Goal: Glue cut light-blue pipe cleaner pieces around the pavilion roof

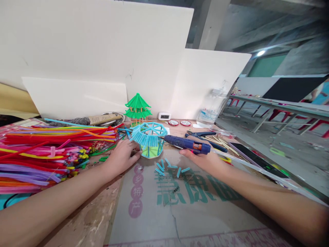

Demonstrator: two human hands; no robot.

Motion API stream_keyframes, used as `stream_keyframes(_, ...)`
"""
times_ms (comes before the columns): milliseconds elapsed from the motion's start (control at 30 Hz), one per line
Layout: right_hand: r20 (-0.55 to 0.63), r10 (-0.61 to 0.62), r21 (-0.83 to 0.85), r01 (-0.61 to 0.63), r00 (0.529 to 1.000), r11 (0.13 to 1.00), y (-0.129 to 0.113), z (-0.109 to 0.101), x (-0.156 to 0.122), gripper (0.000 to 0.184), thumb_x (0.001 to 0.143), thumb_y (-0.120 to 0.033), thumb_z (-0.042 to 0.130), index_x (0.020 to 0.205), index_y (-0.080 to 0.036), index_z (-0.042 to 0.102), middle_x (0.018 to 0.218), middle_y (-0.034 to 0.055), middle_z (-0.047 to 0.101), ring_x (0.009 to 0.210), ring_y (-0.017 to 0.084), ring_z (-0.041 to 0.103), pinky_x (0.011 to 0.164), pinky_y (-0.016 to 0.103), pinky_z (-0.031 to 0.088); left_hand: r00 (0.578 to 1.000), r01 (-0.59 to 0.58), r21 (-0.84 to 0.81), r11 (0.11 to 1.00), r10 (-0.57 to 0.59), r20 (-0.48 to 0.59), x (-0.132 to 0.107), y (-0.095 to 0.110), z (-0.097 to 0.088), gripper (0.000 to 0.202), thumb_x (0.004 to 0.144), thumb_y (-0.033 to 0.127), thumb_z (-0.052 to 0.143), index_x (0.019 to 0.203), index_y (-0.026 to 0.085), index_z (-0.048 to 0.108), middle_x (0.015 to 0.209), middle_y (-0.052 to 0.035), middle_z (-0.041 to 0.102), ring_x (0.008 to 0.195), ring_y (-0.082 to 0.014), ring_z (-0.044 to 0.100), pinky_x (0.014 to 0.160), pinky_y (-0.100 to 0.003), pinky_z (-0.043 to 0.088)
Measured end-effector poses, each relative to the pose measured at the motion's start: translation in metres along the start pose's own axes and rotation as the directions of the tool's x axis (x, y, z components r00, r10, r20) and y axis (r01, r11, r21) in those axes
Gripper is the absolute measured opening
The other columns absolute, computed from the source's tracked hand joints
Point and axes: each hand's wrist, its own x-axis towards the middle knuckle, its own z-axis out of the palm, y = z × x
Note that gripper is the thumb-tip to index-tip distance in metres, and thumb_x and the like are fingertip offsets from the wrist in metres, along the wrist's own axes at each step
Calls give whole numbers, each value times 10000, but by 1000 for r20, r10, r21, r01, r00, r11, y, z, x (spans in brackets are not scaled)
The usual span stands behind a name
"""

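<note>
A small pavilion model (149, 140) of light blue pipe cleaners, with a green base, stands in front of me. Its roof is covered on the near left and open framework elsewhere. My left hand (125, 155) grips the model's left side, with the fingertips partly hidden behind it. In my right hand (203, 157) is a blue glue gun (186, 144), its nozzle pointing left at the roof's right edge. Several short blue pipe cleaner pieces (160, 168) lie on the printed sheet (144, 226) just below the model.
Bundles of coloured pipe cleaners (33, 154) cover the table's left side. Behind the model are a green-roofed pagoda (138, 108), a digital timer (164, 116) and two red-rimmed discs (173, 122). Pliers (200, 133), wooden sticks (216, 142), a phone (257, 159) and a plastic bottle (208, 109) sit right.
</note>
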Motion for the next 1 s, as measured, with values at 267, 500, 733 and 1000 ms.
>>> stream_keyframes(267,10,-3,18,3,1000,1000,3,1,0,261,803,-467,644,776,-220,564,695,-10,596,643,165,536,613,287,453,1000,3,7,1000,-3,-2,-1,1,0,224,917,334,493,826,183,631,807,-43,636,821,-224,576,721,-341,357)
stream_keyframes(500,12,-21,67,20,1000,998,-1,1,-1,238,799,-449,649,872,-225,618,720,0,633,652,174,561,637,302,484,1000,0,-1,1000,0,9,0,1,-1,223,917,338,486,843,183,628,822,-43,645,826,-221,576,729,-342,366)
stream_keyframes(733,2,0,40,0,1000,999,-5,0,-1,237,786,-453,658,774,-226,590,658,-2,595,602,173,531,569,305,462,1000,8,-21,1000,-8,11,0,2,-2,197,907,328,493,845,185,614,823,-46,651,841,-227,585,714,-336,372)
stream_keyframes(1000,-2,-2,30,2,1000,1000,-1,0,-2,263,777,-463,665,741,-222,566,651,-7,578,604,165,517,590,305,445,1000,2,-26,1000,-1,21,0,1,-2,194,910,326,491,841,191,612,846,-43,654,869,-230,584,723,-331,370)
